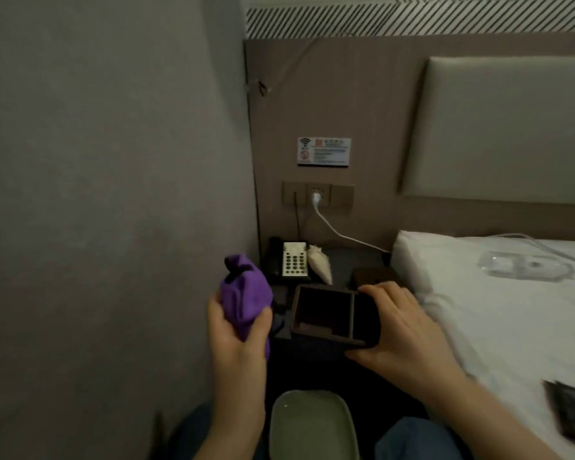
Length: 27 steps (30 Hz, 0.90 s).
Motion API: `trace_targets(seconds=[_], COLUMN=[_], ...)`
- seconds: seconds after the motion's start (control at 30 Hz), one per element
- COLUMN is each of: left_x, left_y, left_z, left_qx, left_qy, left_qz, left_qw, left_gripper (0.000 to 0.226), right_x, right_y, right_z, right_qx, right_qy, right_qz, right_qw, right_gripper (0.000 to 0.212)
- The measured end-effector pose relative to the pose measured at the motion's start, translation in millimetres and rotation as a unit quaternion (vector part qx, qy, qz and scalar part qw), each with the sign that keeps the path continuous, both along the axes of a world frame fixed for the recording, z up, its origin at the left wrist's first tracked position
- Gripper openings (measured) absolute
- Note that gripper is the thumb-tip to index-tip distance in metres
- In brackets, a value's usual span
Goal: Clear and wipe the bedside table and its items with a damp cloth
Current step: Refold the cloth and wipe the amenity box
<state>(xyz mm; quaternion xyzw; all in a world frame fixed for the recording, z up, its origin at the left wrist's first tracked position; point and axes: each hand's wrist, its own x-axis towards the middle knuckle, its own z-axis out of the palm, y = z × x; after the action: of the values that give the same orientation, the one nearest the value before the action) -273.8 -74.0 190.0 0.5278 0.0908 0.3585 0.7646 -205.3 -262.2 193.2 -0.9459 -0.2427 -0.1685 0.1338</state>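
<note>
My left hand [236, 330] grips a bunched purple cloth [244, 293], held upright in front of the wall. My right hand [399, 323] holds the right end of a dark wooden organiser tray [326, 313] with empty compartments, tilted toward me above the front of the dark bedside table [352, 260]. At the back of the table stand a black and white telephone [291, 262] and a crumpled white paper bag [321, 263]. A dark brown object [370, 275] lies at the table's right side, partly hidden by my right hand.
A green basin [312, 423] sits on the floor between my knees. The bed [498, 293] with white sheets lies right, bearing clear plastic items [525, 267] and a dark packet [571, 413]. A white cable [339, 230] runs from the wall sockets. A grey wall closes the left.
</note>
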Motion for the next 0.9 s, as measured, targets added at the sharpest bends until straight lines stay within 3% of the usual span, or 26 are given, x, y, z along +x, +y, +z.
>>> trace_targets(seconds=[0.1, 0.2, 0.33, 0.37, 0.5, 0.57, 0.7, 0.9], left_x=[-2, 4, 16, 17, 15, 16, 17, 11], left_y=[19, 21, 11, 10, 12, 14, 14, 18], left_z=[8, 9, -3, -6, -12, -18, -35, -59], left_qx=[0.166, 0.291, 0.491, 0.488, 0.327, 0.265, 0.196, 0.081], left_qy=[-0.025, 0.006, 0.14, 0.15, 0.122, 0.129, 0.198, 0.213], left_qz=[0.014, -0.043, -0.134, -0.134, -0.125, -0.124, -0.182, -0.223], left_qw=[0.986, 0.956, 0.849, 0.849, 0.929, 0.947, 0.943, 0.948], left_gripper=[0.03, 0.032, 0.027, 0.027, 0.028, 0.039, 0.066, 0.062], right_x=[-10, -17, -19, -19, -20, -24, -36, -46], right_y=[22, 37, 42, 41, 31, 27, 23, 23], right_z=[-6, -6, -3, -3, -10, -16, -31, -45], right_qx=[0.012, 0.029, 0.038, 0.023, 0.04, 0.054, 0.099, 0.074], right_qy=[-0.015, -0.013, -0.018, -0.015, 0.006, 0.019, -0.007, -0.033], right_qz=[0.03, 0.036, 0.034, 0.035, 0.02, 0.01, 0.001, 0.052], right_qw=[0.999, 0.999, 0.999, 0.999, 0.999, 0.998, 0.995, 0.995], right_gripper=[0.083, 0.082, 0.078, 0.08, 0.085, 0.086, 0.079, 0.073])
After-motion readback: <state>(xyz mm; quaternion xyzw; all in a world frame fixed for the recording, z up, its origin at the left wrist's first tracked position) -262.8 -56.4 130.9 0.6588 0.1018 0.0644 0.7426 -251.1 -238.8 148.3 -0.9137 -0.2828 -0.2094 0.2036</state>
